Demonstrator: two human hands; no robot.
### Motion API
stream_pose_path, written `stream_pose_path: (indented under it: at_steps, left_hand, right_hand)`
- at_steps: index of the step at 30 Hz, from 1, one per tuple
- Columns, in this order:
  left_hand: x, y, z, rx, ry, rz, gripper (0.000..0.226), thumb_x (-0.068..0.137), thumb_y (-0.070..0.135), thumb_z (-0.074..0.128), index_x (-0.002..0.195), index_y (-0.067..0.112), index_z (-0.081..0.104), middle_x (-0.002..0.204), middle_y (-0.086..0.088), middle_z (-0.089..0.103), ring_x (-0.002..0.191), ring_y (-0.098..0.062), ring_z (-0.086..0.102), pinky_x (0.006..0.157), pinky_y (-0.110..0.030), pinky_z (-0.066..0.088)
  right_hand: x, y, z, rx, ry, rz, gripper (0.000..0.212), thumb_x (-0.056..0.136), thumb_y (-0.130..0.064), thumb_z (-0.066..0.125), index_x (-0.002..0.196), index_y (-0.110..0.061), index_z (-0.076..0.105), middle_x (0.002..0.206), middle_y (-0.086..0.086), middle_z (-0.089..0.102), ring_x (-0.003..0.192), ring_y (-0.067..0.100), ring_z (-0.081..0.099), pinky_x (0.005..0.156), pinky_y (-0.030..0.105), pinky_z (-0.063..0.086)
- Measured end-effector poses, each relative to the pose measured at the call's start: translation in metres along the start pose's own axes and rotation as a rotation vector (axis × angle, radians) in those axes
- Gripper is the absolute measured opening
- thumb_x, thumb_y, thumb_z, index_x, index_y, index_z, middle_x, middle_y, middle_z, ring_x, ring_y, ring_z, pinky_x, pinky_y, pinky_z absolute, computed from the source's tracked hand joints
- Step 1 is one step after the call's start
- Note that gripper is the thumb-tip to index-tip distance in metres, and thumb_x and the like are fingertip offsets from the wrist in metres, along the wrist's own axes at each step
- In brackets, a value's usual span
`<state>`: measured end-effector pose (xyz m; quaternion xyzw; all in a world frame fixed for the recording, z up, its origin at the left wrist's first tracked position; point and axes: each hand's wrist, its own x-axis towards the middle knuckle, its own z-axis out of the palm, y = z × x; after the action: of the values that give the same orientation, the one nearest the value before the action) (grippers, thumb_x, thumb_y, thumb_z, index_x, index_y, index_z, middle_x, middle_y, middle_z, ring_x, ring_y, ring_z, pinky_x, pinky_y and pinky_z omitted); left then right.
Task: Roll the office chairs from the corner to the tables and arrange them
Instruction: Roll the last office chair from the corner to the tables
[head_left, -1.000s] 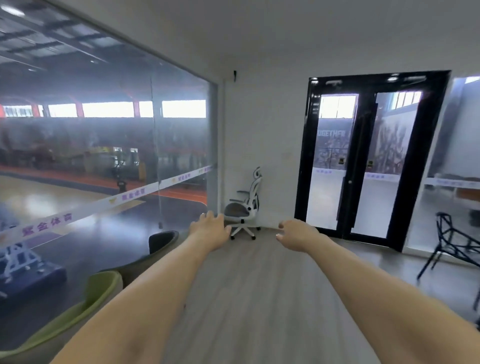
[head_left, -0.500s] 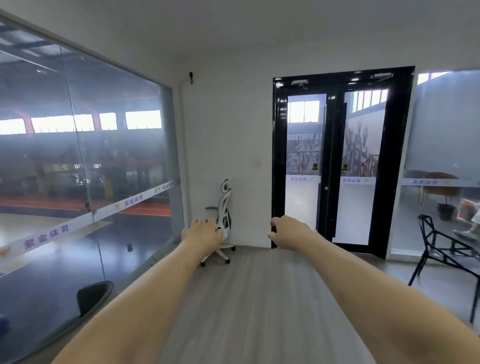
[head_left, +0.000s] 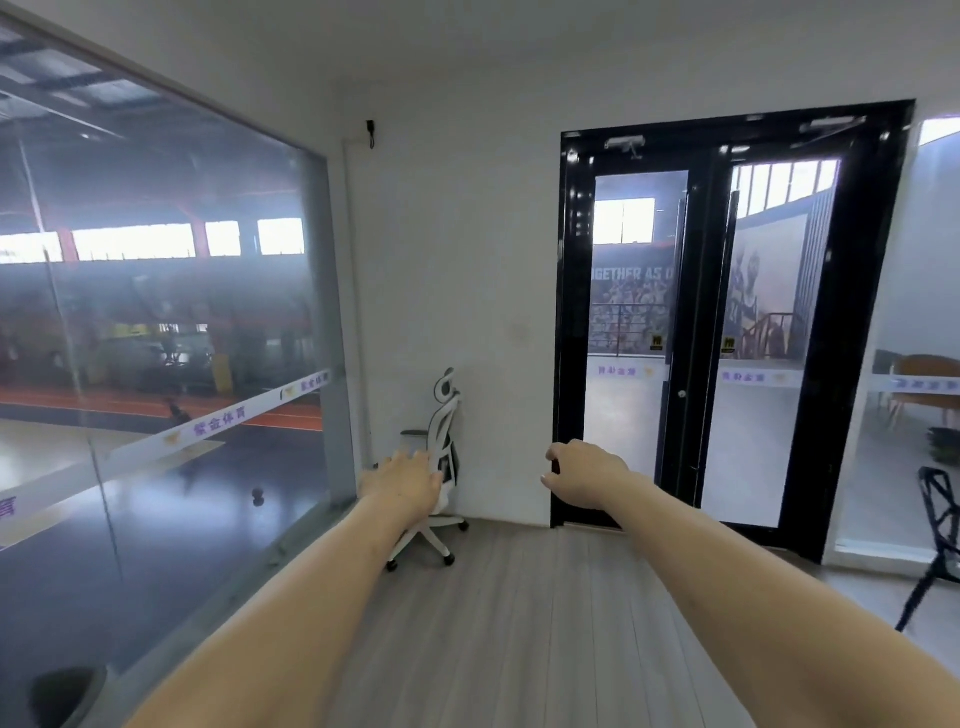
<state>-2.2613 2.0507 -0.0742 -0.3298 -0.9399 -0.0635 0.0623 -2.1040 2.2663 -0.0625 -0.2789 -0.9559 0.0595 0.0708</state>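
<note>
Glass wall (head_left: 156, 338) lines the left side, and the white office chair (head_left: 441, 467) stands in the corner between it and the black double door (head_left: 717, 332). Both arms reach toward the chair: left hand (head_left: 402, 486) spread and empty, right hand (head_left: 584, 480) loosely curled and empty. Fetching seems underway; next comes closing in and gripping the backrest. Grey plank floor (head_left: 519, 623) should roll smoothly.

White mesh office chair (head_left: 445, 441), upright, in corner
</note>
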Motion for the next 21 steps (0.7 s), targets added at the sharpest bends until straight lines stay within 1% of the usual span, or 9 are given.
stream_pose_path:
  at_steps: [3,5,9,13,16,19,21]
  left_hand:
    - [0.091,0.003,0.013,-0.010,-0.001,0.026,0.047,0.109,0.044,0.031,0.142,0.017,0.048,0.144,-0.011,0.051,0.128,-0.032,0.052,0.090,-0.045,0.040]
    - [0.155,0.004,0.020,-0.034,0.022,0.046,0.046,0.108,0.044,0.031,0.142,0.016,0.048,0.143,-0.012,0.051,0.127,-0.033,0.052,0.087,-0.044,0.040]
    - [0.283,0.015,0.034,-0.041,0.045,0.071,0.047,0.106,0.045,0.031,0.137,0.014,0.051,0.137,-0.014,0.057,0.122,-0.034,0.054,0.095,-0.045,0.047]
    - [0.388,0.036,0.069,-0.050,0.025,0.095,0.051,0.106,0.044,0.032,0.146,0.015,0.044,0.144,-0.013,0.051,0.125,-0.034,0.052,0.097,-0.047,0.047]
    - [0.457,0.049,0.104,-0.040,-0.014,0.113,0.047,0.105,0.045,0.032,0.138,0.016,0.049,0.145,-0.012,0.049,0.121,-0.033,0.054,0.097,-0.047,0.047]
    - [0.531,0.059,0.128,-0.042,-0.004,0.133,0.043,0.103,0.046,0.032,0.127,0.017,0.052,0.140,-0.011,0.052,0.109,-0.031,0.058,0.092,-0.046,0.051]
    - [0.579,0.069,0.139,-0.018,0.005,0.152,0.043,0.106,0.045,0.033,0.130,0.016,0.054,0.136,-0.011,0.057,0.111,-0.030,0.059,0.090,-0.042,0.051]
  right_hand:
    - [0.085,0.019,0.008,-0.005,0.009,0.018,0.054,0.102,-0.047,0.046,0.151,-0.024,0.045,0.150,0.003,0.047,0.131,0.028,0.052,0.099,0.045,0.049]
    - [0.140,0.028,0.010,-0.050,0.020,0.029,0.052,0.103,-0.045,0.045,0.150,-0.024,0.045,0.147,0.004,0.048,0.129,0.029,0.052,0.099,0.045,0.048]
    - [0.251,0.050,0.009,-0.084,0.050,0.065,0.050,0.105,-0.043,0.042,0.150,-0.023,0.045,0.144,0.006,0.049,0.128,0.029,0.051,0.098,0.044,0.048]
    - [0.349,0.078,0.017,-0.038,0.057,0.074,0.050,0.105,-0.041,0.042,0.151,-0.022,0.044,0.144,0.006,0.050,0.127,0.029,0.052,0.097,0.044,0.049]
    - [0.418,0.101,0.028,-0.025,0.039,0.102,0.050,0.106,-0.041,0.042,0.153,-0.022,0.042,0.145,0.005,0.049,0.127,0.029,0.052,0.097,0.044,0.049]
    - [0.493,0.125,0.044,-0.011,0.038,0.109,0.050,0.105,-0.041,0.042,0.152,-0.023,0.043,0.144,0.005,0.049,0.126,0.028,0.052,0.097,0.044,0.049]
    - [0.545,0.142,0.057,-0.005,0.033,0.105,0.050,0.105,-0.041,0.042,0.151,-0.022,0.044,0.145,0.005,0.049,0.126,0.028,0.052,0.097,0.044,0.049]
